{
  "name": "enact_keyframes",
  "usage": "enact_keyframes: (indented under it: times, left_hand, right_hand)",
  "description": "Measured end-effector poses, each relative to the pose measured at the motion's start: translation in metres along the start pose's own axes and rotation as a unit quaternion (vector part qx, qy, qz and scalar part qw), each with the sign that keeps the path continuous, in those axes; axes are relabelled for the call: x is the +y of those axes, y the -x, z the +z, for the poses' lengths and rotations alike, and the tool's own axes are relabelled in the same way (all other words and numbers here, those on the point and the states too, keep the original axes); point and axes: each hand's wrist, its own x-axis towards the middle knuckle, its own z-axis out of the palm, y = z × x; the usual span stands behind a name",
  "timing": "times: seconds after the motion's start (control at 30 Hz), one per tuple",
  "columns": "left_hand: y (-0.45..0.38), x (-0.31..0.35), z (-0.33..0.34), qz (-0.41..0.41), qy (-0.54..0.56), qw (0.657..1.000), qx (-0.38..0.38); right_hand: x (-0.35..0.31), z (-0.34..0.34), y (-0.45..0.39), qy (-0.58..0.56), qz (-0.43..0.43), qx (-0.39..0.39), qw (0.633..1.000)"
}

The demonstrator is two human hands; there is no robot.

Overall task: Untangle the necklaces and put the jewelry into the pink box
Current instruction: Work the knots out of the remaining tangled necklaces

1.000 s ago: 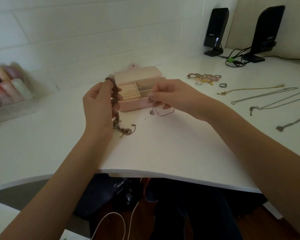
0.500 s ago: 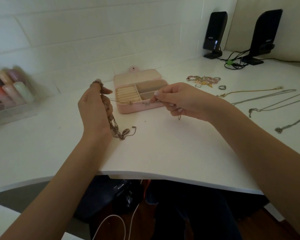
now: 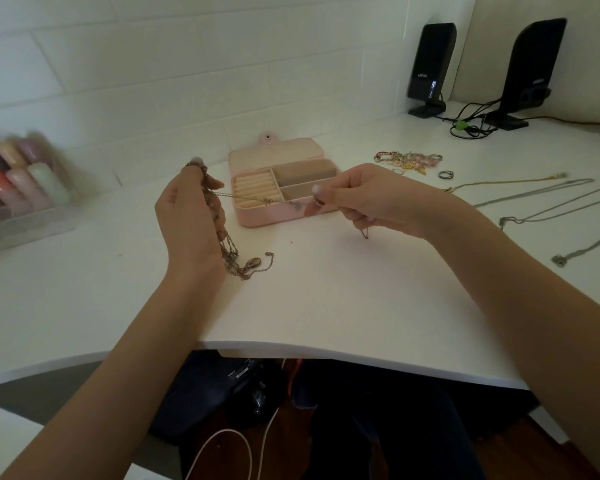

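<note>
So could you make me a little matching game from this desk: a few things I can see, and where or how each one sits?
Things:
1. pink box
2. tangled clump of chains
3. thin chain
4. two black speakers

States:
a. stretched between both hands
b. standing at the far right by the wall
c. hanging from the left hand onto the desk
d. open, lid folded back

Pairs: 1-d, 2-c, 3-a, 4-b. The right hand pinches the thin chain's other end.

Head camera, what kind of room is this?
Probably a home desk or vanity corner: a white desk against a white wall, two black computer speakers with cables, and an open pink jewelry box.
</note>
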Motion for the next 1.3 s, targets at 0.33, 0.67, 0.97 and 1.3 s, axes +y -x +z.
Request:
enact_keyframes:
  times: [0.33, 0.67, 0.97, 1.3]
  left_hand:
    - [-0.001, -0.001, 0.000, 0.000, -0.008, 1.000, 0.001]
    - [0.002, 0.000, 0.001, 0.004, -0.038, 0.999, 0.005]
    - [-0.001, -0.003, -0.001, 0.017, -0.069, 0.997, 0.015]
    - [0.011, -0.012, -0.002, 0.129, -0.464, 0.876, -0.031]
  right_hand:
    - [-0.001, -0.002, 0.001, 0.002, -0.010, 0.003, 1.000]
    - [-0.004, -0.004, 0.003, 0.013, -0.014, 0.031, 0.999]
    - [-0.004, -0.004, 0.002, 0.015, -0.005, 0.027, 1.000]
    - [-0.005, -0.002, 0.002, 0.003, -0.007, 0.020, 1.000]
